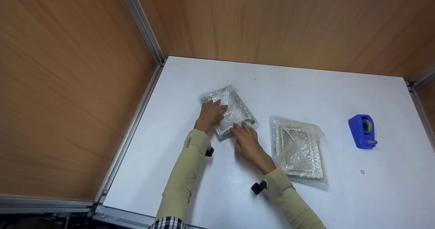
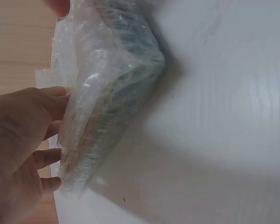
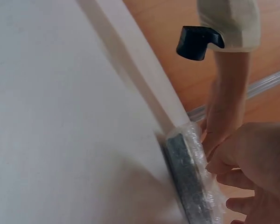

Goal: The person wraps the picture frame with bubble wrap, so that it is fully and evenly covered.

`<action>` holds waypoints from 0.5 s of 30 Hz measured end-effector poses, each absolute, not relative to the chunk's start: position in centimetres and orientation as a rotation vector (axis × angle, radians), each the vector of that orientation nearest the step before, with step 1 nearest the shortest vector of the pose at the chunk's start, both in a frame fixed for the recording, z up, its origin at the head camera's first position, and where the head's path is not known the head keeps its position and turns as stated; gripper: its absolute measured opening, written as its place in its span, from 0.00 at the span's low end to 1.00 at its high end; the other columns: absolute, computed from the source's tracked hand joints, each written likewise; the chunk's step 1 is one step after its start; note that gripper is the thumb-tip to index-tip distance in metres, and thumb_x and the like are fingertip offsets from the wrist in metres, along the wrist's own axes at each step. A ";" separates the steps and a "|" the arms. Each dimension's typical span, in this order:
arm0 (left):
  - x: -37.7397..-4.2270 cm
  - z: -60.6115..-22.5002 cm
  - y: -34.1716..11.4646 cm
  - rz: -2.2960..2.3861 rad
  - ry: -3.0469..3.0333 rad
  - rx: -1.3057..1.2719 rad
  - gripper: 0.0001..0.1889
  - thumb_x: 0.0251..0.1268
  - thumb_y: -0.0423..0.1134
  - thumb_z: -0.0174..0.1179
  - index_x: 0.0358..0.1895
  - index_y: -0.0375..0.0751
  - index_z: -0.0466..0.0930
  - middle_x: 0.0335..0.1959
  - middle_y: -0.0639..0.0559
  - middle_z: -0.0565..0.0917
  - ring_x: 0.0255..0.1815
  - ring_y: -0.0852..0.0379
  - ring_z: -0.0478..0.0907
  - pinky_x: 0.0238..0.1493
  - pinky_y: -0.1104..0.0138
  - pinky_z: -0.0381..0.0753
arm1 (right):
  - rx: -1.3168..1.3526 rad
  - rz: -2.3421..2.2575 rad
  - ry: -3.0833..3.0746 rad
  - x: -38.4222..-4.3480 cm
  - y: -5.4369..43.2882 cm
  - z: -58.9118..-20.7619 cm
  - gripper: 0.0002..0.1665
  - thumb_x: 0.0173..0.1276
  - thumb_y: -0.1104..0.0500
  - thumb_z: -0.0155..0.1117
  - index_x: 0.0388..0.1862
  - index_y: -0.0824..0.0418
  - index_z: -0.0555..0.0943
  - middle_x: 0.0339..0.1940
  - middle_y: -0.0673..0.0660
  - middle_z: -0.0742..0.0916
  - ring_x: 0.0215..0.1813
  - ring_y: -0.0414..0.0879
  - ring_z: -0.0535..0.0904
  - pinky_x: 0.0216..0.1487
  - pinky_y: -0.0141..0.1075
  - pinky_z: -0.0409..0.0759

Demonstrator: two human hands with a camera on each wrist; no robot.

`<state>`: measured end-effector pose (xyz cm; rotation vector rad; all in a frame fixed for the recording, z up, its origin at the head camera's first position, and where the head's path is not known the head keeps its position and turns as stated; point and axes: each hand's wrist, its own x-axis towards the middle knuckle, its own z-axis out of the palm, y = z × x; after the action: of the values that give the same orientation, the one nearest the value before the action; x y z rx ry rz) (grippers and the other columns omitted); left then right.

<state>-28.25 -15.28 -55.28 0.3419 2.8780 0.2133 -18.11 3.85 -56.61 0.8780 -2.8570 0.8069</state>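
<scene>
A picture frame wrapped in bubble wrap [image 1: 234,113] lies at an angle on the white table, left of its middle. The fingers of my left hand [image 1: 210,115] rest spread on its left part. In the left wrist view, those fingertips press the bubble wrap [image 2: 91,84] on the upper face. My right hand [image 1: 247,142] touches the package near its front corner, fingers laid on the wrap. From the right wrist view, the package's dark side edge [image 3: 186,177] shows through the plastic, beside the right hand [image 3: 256,168].
A second bubble-wrapped frame [image 1: 299,151], in a clear bag, lies to the right of my right hand. Farther right stands a blue tape dispenser [image 1: 363,132]. A small ring-like scrap [image 1: 362,172] lies in front of it. Wooden panels [image 1: 272,25] border the table's back and left.
</scene>
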 end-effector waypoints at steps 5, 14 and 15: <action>-27.9 -54.9 -15.5 0.327 2.851 0.278 0.26 0.68 0.44 0.57 0.69 0.58 0.67 0.76 0.46 0.58 0.76 0.38 0.51 0.73 0.42 0.51 | 0.860 0.884 -2.853 -17.5 4.3 -55.9 0.28 0.63 0.67 0.53 0.64 0.62 0.71 0.69 0.63 0.72 0.73 0.65 0.59 0.70 0.61 0.56; -27.6 -54.3 -15.4 0.491 2.875 0.273 0.24 0.69 0.39 0.53 0.68 0.55 0.68 0.76 0.45 0.57 0.76 0.38 0.51 0.74 0.44 0.51 | 0.832 0.929 -2.836 -17.0 4.8 -55.4 0.27 0.62 0.68 0.55 0.63 0.61 0.73 0.67 0.64 0.73 0.71 0.65 0.61 0.69 0.60 0.58; -27.6 -54.3 -15.4 0.519 2.882 0.274 0.25 0.69 0.39 0.53 0.69 0.55 0.68 0.75 0.45 0.58 0.76 0.38 0.51 0.74 0.44 0.51 | 0.828 0.929 -2.838 -17.0 4.9 -55.3 0.27 0.63 0.68 0.55 0.63 0.61 0.73 0.67 0.64 0.73 0.72 0.64 0.61 0.69 0.60 0.58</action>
<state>-27.59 -15.38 -54.28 0.2743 2.8821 0.5189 -16.95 4.86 -55.31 0.8280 -2.8379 0.9291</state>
